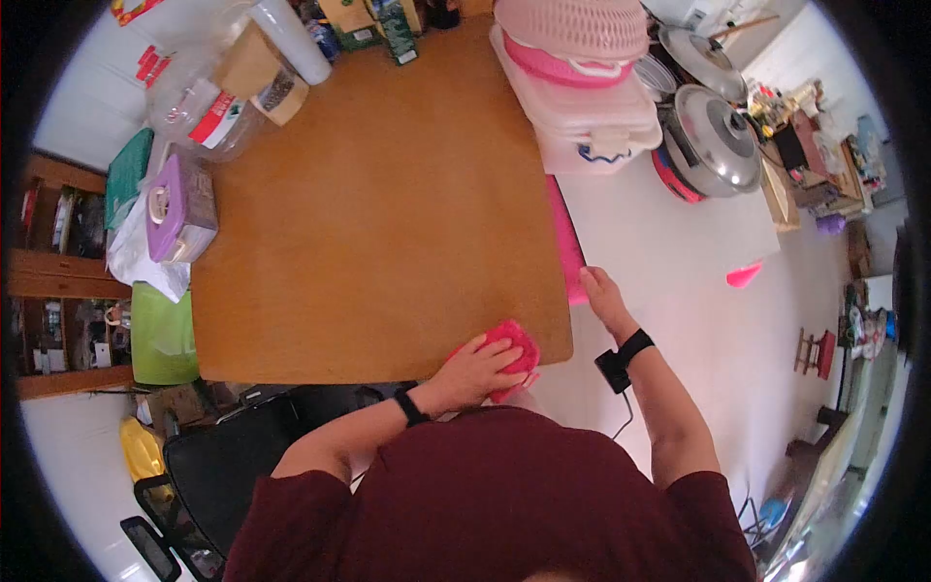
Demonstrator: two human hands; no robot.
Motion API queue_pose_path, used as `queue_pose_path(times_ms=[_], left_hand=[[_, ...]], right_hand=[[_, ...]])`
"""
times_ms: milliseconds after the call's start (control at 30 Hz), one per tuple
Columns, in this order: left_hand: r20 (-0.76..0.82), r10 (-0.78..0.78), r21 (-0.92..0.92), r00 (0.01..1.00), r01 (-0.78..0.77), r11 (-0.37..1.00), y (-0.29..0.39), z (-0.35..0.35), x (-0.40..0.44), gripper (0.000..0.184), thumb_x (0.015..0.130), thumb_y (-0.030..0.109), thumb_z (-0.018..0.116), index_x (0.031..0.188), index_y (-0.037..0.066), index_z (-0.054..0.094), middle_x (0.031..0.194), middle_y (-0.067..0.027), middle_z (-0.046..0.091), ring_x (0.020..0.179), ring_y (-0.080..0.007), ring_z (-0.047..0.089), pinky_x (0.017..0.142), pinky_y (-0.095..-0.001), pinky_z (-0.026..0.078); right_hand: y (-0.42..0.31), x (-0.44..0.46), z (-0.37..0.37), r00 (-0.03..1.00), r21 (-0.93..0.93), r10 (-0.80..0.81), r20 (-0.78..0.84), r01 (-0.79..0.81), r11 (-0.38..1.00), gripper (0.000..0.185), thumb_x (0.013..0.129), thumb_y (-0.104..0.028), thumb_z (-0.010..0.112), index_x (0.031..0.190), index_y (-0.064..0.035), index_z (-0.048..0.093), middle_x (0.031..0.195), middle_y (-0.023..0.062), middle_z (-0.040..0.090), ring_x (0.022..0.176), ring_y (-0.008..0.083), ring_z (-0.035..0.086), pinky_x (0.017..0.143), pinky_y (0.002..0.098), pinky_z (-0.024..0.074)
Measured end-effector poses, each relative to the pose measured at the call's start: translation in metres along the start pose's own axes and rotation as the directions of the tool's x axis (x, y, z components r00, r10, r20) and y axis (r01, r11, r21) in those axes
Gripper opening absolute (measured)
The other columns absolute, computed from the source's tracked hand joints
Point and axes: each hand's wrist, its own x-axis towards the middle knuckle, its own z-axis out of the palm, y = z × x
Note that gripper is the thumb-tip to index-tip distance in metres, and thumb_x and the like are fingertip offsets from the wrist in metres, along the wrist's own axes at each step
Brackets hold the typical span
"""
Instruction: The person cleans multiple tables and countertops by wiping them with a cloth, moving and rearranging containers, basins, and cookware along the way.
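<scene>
A pink-red cloth [511,349] lies at the near right corner of the brown wooden table [378,213], partly over its front edge. My left hand [475,371] rests on top of it, fingers bent over the cloth and pressing on it. To the right of the table, my right hand [605,297] is beside a bright pink surface [567,242] below the table edge. Its fingers point forward and look held together; whether they hold anything is too small to tell. Black bands are around both wrists.
A purple-lidded container [184,209] and plastic bags [208,116] line the table's left side. A white box [601,126] under pink baskets [572,34] stands back right, beside a lidded pan [715,141]. A black chair [233,456] is at the lower left.
</scene>
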Motion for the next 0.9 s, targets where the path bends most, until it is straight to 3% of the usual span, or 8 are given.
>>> queue_pose_path(times_ms=[167, 233, 267, 333, 567, 667, 833, 900], left_hand=[[-0.189, -0.193, 0.065, 0.963, 0.208, 0.976, -0.076, -0.033, -0.039, 0.051, 0.067, 0.013, 0.069, 0.116, 0.022, 0.057, 0.127, -0.0115, 0.05, 0.12, -0.0313, 0.044, 0.098, -0.0453, 0.035], [-0.382, -0.302, 0.044, 0.873, 0.344, 0.938, -0.144, -0.05, -0.045, 0.048, 0.068, 0.009, 0.066, 0.114, 0.02, 0.059, 0.126, -0.012, 0.051, 0.119, -0.0329, 0.045, 0.098, -0.0448, 0.036], [-0.488, -0.344, 0.021, 0.802, 0.404, 0.914, -0.18, -0.061, -0.047, 0.047, 0.069, 0.006, 0.063, 0.113, 0.019, 0.059, 0.127, -0.0112, 0.051, 0.119, -0.0332, 0.045, 0.099, -0.0453, 0.035], [-0.519, -0.473, 0.038, 0.712, 0.572, 0.82, -0.228, -0.099, -0.045, 0.05, 0.069, 0.0, 0.06, 0.116, 0.018, 0.058, 0.124, -0.0128, 0.052, 0.118, -0.0345, 0.045, 0.099, -0.0446, 0.035], [-0.675, -0.452, 0.03, 0.582, 0.635, 0.772, -0.43, -0.185, 0.008, 0.055, 0.069, -0.003, 0.055, 0.12, 0.017, 0.057, 0.124, -0.0181, 0.051, 0.114, -0.0355, 0.047, 0.097, -0.0438, 0.038], [-0.693, -0.496, -0.003, 0.524, 0.685, 0.729, -0.486, -0.218, 0.035, 0.054, 0.07, -0.001, 0.055, 0.12, 0.017, 0.057, 0.123, -0.0181, 0.051, 0.114, -0.0346, 0.048, 0.096, -0.0425, 0.039], [-0.727, -0.447, 0.03, 0.522, 0.674, 0.738, -0.577, -0.243, 0.057, 0.048, 0.074, 0.005, 0.054, 0.121, 0.018, 0.056, 0.123, -0.0154, 0.052, 0.113, -0.033, 0.049, 0.095, -0.0406, 0.04], [-0.725, -0.473, 0.0, 0.501, 0.687, 0.727, -0.576, -0.257, 0.062, 0.047, 0.075, 0.005, 0.054, 0.12, 0.018, 0.057, 0.122, -0.0151, 0.053, 0.112, -0.0329, 0.049, 0.094, -0.0404, 0.041]], right_hand=[[-0.031, 0.027, 0.048, 0.98, -0.066, -0.102, -0.169, 0.092, 0.994, 0.062, 0.088, -0.043, 0.05, 0.125, 0.006, 0.041, 0.115, 0.026, 0.056, 0.11, 0.0356, 0.053, 0.093, 0.0381, 0.0402], [-0.047, 0.028, 0.059, 0.957, -0.136, -0.166, -0.239, 0.137, 0.981, 0.061, 0.088, -0.041, 0.05, 0.126, 0.0053, 0.04, 0.116, 0.0268, 0.054, 0.11, 0.0383, 0.052, 0.093, 0.0402, 0.0396], [-0.061, 0.023, 0.059, 0.967, -0.132, -0.09, -0.24, 0.059, 0.989, 0.06, 0.088, -0.041, 0.05, 0.126, 0.005, 0.04, 0.116, 0.0271, 0.054, 0.11, 0.0388, 0.051, 0.092, 0.0406, 0.0399], [-0.076, 0.019, 0.06, 0.969, -0.145, -0.026, -0.248, -0.011, 0.989, 0.058, 0.088, -0.04, 0.05, 0.125, 0.0043, 0.042, 0.114, 0.0276, 0.054, 0.108, 0.0395, 0.052, 0.091, 0.0414, 0.0409], [-0.092, 0.017, 0.06, 0.969, -0.186, 0.107, -0.221, -0.15, 0.971, 0.046, 0.088, -0.035, 0.05, 0.115, 0.0024, 0.05, 0.105, 0.0252, 0.06, 0.099, 0.0385, 0.057, 0.083, 0.0423, 0.0447], [-0.091, 0.02, 0.062, 0.971, -0.147, 0.044, -0.236, -0.08, 0.986, 0.042, 0.088, -0.032, 0.05, 0.112, 0.0019, 0.052, 0.1, 0.0242, 0.062, 0.095, 0.0384, 0.058, 0.08, 0.042, 0.0455], [-0.092, 0.019, 0.064, 0.96, -0.19, 0.096, -0.265, -0.149, 0.97, 0.037, 0.087, -0.026, 0.049, 0.112, 0.0013, 0.052, 0.098, 0.0227, 0.063, 0.092, 0.0367, 0.06, 0.079, 0.0405, 0.0464], [-0.083, 0.02, 0.063, 0.96, -0.195, 0.122, -0.252, -0.174, 0.965, 0.038, 0.087, -0.026, 0.048, 0.113, 0.0007, 0.052, 0.098, 0.022, 0.063, 0.091, 0.0355, 0.061, 0.078, 0.0398, 0.0467]])
